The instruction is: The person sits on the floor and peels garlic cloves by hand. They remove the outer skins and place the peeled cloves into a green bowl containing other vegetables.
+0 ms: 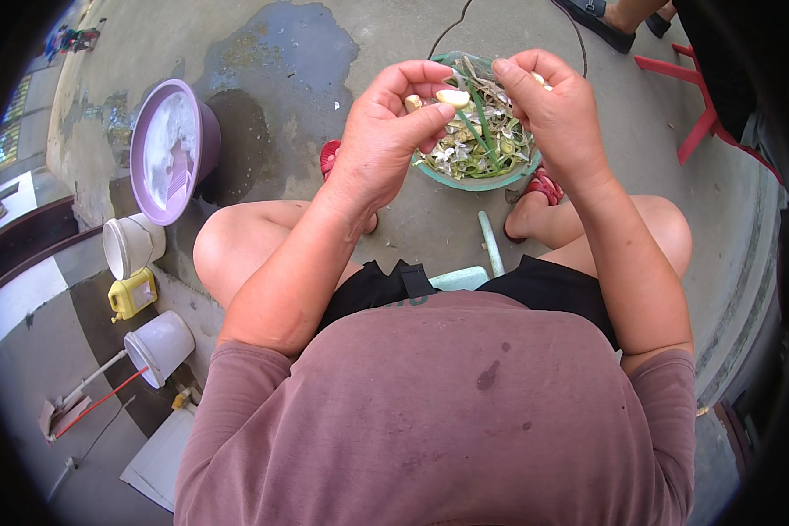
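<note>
Between the thumb and fingers of my left hand [378,135] is a pale peeled garlic clove [453,98]. A second, browner clove [413,102] sits deeper in the same hand. My right hand [555,108] is curled, with small white garlic cloves [540,80] showing in its grasp; its thumb and fingertip meet near the left hand. Both hands are above a green-rimmed basin [477,185], which stands on the ground between my feet. Inside the basin lie garlic skins and vegetable trimmings [460,150], with long green stalks [483,121] across them.
At left, a purple basin of suds [135,154] is tilted near wet concrete [276,59]. Beside it are a white bucket [115,250], a yellow jug [131,296] and another bucket [164,345]. A red stool [703,98] and another person's shoe [598,26] are at upper right.
</note>
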